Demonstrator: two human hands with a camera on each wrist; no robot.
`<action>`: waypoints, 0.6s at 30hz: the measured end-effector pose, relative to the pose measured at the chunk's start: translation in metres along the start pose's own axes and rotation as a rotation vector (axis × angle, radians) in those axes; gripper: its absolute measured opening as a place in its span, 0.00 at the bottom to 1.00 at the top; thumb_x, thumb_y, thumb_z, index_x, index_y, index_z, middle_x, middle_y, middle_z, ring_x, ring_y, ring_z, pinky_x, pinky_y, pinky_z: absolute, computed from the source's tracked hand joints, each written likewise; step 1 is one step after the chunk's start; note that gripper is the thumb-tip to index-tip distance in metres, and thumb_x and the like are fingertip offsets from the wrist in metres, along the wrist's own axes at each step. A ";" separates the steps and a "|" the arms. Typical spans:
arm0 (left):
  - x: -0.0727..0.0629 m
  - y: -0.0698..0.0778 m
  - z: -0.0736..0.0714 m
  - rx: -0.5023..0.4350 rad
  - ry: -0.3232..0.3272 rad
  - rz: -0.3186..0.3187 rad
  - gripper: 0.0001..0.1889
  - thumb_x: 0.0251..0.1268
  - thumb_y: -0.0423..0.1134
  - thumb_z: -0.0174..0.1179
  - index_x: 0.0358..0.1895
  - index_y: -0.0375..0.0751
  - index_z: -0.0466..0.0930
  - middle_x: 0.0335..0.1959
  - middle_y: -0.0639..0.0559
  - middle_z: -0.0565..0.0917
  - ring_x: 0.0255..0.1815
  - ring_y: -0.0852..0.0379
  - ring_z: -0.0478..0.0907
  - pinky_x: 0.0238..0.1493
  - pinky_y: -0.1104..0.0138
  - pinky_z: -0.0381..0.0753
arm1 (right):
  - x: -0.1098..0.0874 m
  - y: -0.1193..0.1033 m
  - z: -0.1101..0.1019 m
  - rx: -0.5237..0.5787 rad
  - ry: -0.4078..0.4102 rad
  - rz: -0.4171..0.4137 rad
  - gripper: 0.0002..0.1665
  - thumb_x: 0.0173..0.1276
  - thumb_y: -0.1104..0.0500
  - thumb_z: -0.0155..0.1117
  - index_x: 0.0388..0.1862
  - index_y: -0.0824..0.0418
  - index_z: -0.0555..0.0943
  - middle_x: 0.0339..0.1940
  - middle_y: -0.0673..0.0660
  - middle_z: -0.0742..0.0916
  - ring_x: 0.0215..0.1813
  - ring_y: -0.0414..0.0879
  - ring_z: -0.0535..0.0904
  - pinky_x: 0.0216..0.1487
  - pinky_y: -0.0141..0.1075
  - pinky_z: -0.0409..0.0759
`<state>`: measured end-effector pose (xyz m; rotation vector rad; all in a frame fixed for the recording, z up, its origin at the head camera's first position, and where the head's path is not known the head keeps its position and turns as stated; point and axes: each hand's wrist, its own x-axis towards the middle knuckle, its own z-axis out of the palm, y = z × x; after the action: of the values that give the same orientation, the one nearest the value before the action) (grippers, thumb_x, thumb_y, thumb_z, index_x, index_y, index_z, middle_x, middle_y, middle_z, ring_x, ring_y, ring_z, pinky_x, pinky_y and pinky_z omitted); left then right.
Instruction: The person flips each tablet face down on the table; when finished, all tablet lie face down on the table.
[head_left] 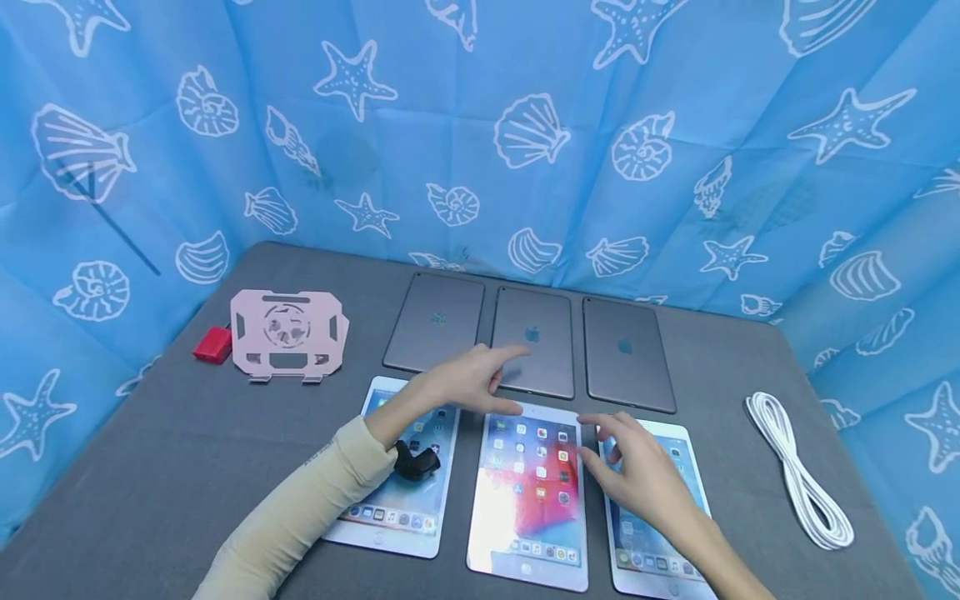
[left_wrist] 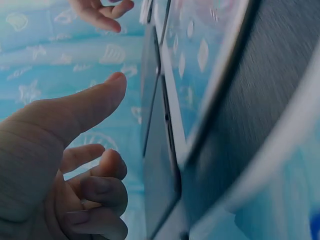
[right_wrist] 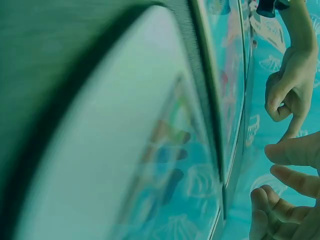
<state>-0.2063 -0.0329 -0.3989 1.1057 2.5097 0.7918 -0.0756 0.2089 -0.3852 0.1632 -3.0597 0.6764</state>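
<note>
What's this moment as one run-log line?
left grip: empty, near middle gray tablet | right grip: empty, near middle lit tablet | white cable: right | pink stand: left

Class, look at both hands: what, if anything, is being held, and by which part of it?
Nothing is held: the left hand and right hand are empty, near the middle white tablet.

A slim rectangular tablet with a white front frame and a red-and-blue lit screen (head_left: pixel 551 521) lies flat, face up, app icons in rows, glare whitening its lower left, home button at the near end. Just right of it, separated by a narrow gap, a white-framed tablet with a blue lit screen (head_left: pixel 633 533) lies face up, partly covered. Just beyond it, a dark grey metal-backed tablet (head_left: pixel 536 312) lies face down, apple logo showing.
</note>
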 end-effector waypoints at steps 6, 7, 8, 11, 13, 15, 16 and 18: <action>0.017 0.021 0.014 0.039 -0.062 0.041 0.49 0.59 0.54 0.74 0.80 0.43 0.59 0.17 0.59 0.72 0.17 0.65 0.69 0.25 0.74 0.67 | -0.026 0.030 -0.009 -0.046 -0.020 0.071 0.27 0.63 0.56 0.75 0.62 0.57 0.83 0.41 0.56 0.84 0.31 0.41 0.73 0.27 0.32 0.68; 0.020 0.024 0.016 0.048 -0.071 0.044 0.49 0.59 0.54 0.75 0.80 0.43 0.59 0.17 0.59 0.72 0.17 0.65 0.69 0.25 0.75 0.67 | -0.030 0.035 -0.010 -0.058 -0.020 0.079 0.27 0.63 0.56 0.75 0.62 0.57 0.83 0.41 0.56 0.84 0.32 0.41 0.73 0.28 0.32 0.68; 0.022 0.027 0.018 0.056 -0.080 0.044 0.50 0.58 0.55 0.75 0.80 0.43 0.59 0.17 0.59 0.72 0.17 0.65 0.69 0.24 0.75 0.67 | -0.035 0.040 -0.012 -0.069 -0.024 0.089 0.28 0.63 0.55 0.75 0.62 0.57 0.82 0.41 0.55 0.84 0.32 0.41 0.73 0.29 0.33 0.68; 0.030 0.035 0.024 0.079 -0.097 0.044 0.50 0.58 0.56 0.75 0.80 0.43 0.59 0.15 0.60 0.71 0.16 0.66 0.67 0.22 0.76 0.65 | -0.045 0.055 -0.016 -0.084 -0.059 0.124 0.29 0.63 0.54 0.76 0.63 0.57 0.82 0.41 0.55 0.84 0.35 0.42 0.75 0.31 0.35 0.70; 0.035 0.040 0.029 0.087 -0.114 0.043 0.51 0.58 0.57 0.74 0.80 0.43 0.59 0.13 0.60 0.68 0.14 0.66 0.65 0.21 0.76 0.63 | -0.049 0.063 -0.018 -0.105 -0.121 0.174 0.32 0.64 0.49 0.75 0.65 0.58 0.81 0.43 0.56 0.83 0.38 0.44 0.75 0.33 0.37 0.72; 0.040 0.044 0.035 0.102 -0.132 0.043 0.51 0.57 0.58 0.74 0.80 0.44 0.59 0.13 0.60 0.65 0.14 0.66 0.63 0.21 0.76 0.60 | -0.054 0.073 -0.019 -0.119 -0.207 0.230 0.38 0.64 0.44 0.75 0.68 0.59 0.78 0.44 0.57 0.82 0.39 0.45 0.75 0.34 0.40 0.73; 0.042 0.046 0.039 0.106 -0.139 0.045 0.51 0.57 0.59 0.74 0.80 0.44 0.59 0.13 0.60 0.64 0.15 0.66 0.62 0.22 0.76 0.60 | -0.057 0.079 -0.019 -0.128 -0.250 0.256 0.41 0.63 0.41 0.74 0.69 0.60 0.77 0.45 0.58 0.81 0.40 0.47 0.74 0.35 0.41 0.74; 0.047 0.049 0.046 0.123 -0.151 0.047 0.51 0.57 0.60 0.73 0.80 0.45 0.60 0.13 0.60 0.62 0.15 0.66 0.59 0.22 0.76 0.58 | -0.063 0.090 -0.019 -0.147 -0.304 0.289 0.47 0.61 0.36 0.74 0.71 0.61 0.75 0.48 0.60 0.81 0.43 0.50 0.76 0.39 0.46 0.78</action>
<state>-0.1875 0.0468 -0.4090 1.2203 2.4409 0.5494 -0.0228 0.3043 -0.4073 -0.2007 -3.4511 0.4669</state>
